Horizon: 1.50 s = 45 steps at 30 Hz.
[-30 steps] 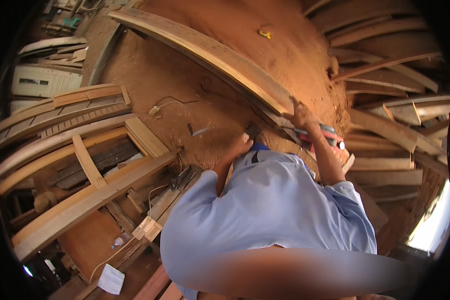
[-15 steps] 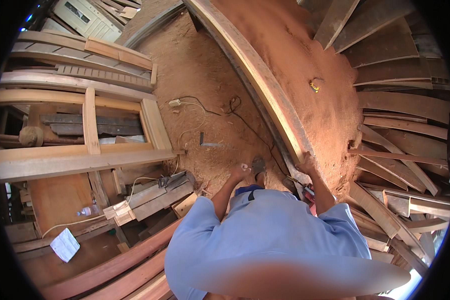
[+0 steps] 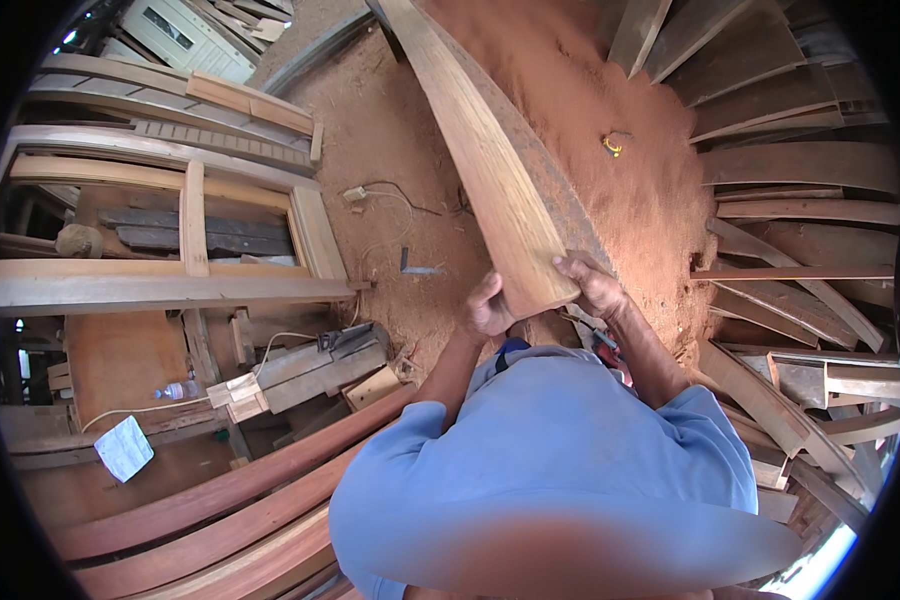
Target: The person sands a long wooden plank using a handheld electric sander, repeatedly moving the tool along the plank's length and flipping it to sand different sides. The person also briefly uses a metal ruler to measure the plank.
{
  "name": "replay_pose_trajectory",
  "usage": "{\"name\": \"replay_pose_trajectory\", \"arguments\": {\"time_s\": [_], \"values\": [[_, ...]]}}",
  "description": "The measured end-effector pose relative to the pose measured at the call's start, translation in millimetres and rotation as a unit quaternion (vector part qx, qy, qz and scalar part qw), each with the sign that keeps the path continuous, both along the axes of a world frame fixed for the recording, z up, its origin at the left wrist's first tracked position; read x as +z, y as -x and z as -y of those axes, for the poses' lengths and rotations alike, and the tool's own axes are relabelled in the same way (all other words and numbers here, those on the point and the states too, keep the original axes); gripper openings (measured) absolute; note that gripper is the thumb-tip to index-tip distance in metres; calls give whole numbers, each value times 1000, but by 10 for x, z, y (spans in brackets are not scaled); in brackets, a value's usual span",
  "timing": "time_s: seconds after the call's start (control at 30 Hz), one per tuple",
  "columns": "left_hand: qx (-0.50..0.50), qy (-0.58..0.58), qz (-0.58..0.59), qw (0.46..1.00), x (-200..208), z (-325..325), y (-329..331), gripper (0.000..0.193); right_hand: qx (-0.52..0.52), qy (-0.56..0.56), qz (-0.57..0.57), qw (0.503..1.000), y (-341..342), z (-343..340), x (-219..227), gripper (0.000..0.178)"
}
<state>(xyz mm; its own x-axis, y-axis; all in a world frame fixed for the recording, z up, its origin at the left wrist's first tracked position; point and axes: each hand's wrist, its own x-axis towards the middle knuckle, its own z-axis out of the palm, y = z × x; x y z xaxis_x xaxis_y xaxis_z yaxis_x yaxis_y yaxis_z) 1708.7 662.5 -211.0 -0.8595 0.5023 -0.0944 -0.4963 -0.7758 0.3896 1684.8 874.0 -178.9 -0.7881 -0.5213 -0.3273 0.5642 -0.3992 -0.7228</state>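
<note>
A long wooden plank (image 3: pixel 490 165) runs from just in front of me toward the far edge, its broad pale face turned up. My left hand (image 3: pixel 489 304) grips the left edge of its near end, thumb on top. On the opposite edge, my right hand (image 3: pixel 592 285) is closed with the thumb pressed on the upper face. The fingers of both hands beneath the plank are hidden. A darker, worn beam (image 3: pixel 560 180) lies along and partly under the plank's right side. Behind my right wrist a red and grey tool (image 3: pixel 607 348) shows in part.
To the left lies a wooden frame (image 3: pixel 195 220) on stacked timber. A metal square (image 3: pixel 417 265) and a pale socket with cord (image 3: pixel 354 194) rest on the dusty floor. Sawdust (image 3: pixel 630 200) covers the right side, with a yellow item (image 3: pixel 611 146) on it. Boards (image 3: pixel 800 175) lean far right.
My left hand has come up from beside the plank and taken hold of its near end. The plank has turned from its narrow edge to its broad face, its near end raised and shifted left.
</note>
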Motion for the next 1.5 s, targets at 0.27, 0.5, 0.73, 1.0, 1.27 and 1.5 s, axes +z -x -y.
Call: {"name": "replay_pose_trajectory", "arguments": {"time_s": [0.27,0.5,0.73,1.0,1.27,1.5], "values": [[116,-71,-283,949,1362,665,493,91,76,207,-317,922,350,519,1749,67],[165,-14,-382,909,2278,582,807,81,-40,186,-396,898,537,841,2398,39],[139,-24,-400,906,2485,413,838,82,-58,182,-417,889,600,811,2472,44],[117,-40,-408,904,2449,361,941,84,-69,177,-424,885,657,725,2456,47],[161,47,-412,896,2214,324,943,87,-17,216,-378,900,682,533,2353,52],[113,1,-84,990,1114,271,362,80,53,130,-165,976,426,49,1463,92]]}}
